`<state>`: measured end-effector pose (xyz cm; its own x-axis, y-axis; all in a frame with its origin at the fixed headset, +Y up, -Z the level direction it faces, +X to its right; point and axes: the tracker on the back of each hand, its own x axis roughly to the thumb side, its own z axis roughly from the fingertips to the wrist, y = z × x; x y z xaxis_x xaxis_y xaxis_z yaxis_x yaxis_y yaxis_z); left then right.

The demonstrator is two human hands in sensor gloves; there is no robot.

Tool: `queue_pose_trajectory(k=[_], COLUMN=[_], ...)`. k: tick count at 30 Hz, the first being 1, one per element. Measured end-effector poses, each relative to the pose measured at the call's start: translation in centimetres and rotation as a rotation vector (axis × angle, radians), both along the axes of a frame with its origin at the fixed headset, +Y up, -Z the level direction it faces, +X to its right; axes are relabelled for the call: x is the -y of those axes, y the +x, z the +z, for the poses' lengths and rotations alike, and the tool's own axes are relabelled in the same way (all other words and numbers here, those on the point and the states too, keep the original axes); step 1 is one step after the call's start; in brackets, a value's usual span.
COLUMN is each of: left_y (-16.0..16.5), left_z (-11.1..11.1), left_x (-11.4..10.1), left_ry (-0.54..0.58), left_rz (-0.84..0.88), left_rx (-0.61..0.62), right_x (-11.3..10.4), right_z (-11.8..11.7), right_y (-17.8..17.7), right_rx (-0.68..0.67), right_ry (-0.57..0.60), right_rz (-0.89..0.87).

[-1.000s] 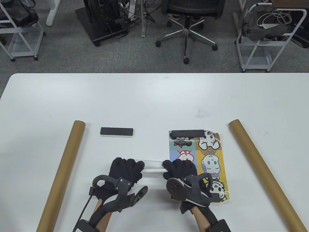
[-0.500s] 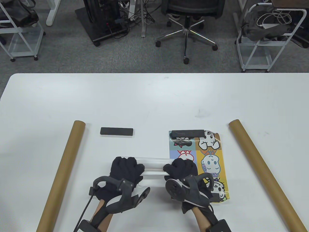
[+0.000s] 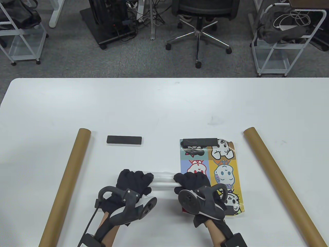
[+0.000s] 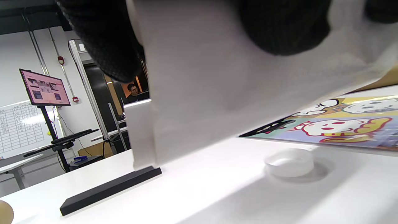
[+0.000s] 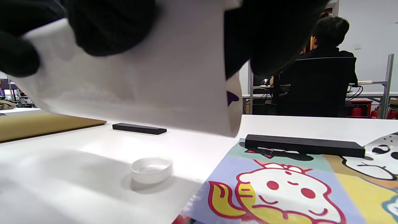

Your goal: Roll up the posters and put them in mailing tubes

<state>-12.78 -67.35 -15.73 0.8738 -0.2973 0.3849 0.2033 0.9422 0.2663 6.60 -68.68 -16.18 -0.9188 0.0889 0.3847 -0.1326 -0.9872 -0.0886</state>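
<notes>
My left hand (image 3: 133, 181) and right hand (image 3: 191, 181) wrap their fingers around the white rolled paper poster (image 3: 163, 178), lifted off the surface to keep it tight

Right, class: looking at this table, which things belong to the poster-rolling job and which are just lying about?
Part of the job:
- rolled white poster, held by left hand and right hand
- flat cartoon poster
- left mailing tube
- right mailing tube
- white cap

Lying about:
- loose black bar
- black bar on the cartoon poster
- office chair
</notes>
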Motion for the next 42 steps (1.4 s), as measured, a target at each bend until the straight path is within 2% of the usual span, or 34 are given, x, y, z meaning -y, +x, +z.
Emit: queue_pose_trajectory(k=[3, 5, 9, 16, 24, 42], left_y=[0.16, 0.16, 0.03, 0.03, -0.05, 0.02], left_z=[0.03, 0.15, 0.17, 0.26, 0.08, 0.1], left_x=[-0.15, -0.31, -0.31, -0.36, -0.01, -0.02], left_ry=[0.002, 0.053, 0.022, 0.068, 0.002, 0.026], left_rz=[-0.001, -0.059, -0.01, -0.027, 0.014, -0.011], left_rx=[-0.004, -0.006, 0.002, -0.009, 0.006, 0.002], right_x=[0.14, 0.06, -0.03, 0.12, 0.18, 0.19], right_z=[-0.02, 0.06, 0.23, 0.13, 0.03, -0.1], right_y=[-0.18, -0.32, -0.62, -0.44, -0.21, -0.03], right_rx=[-0.01, -0.031, -0.016, -0.019, -0.01, 0.0], right_ry=[-0.03, -0.051, 0.009, -0.015, -0.039, -0.038], right_rz=[-0.009, -0.015, 0.064, 0.023, 0.026, 0.001])
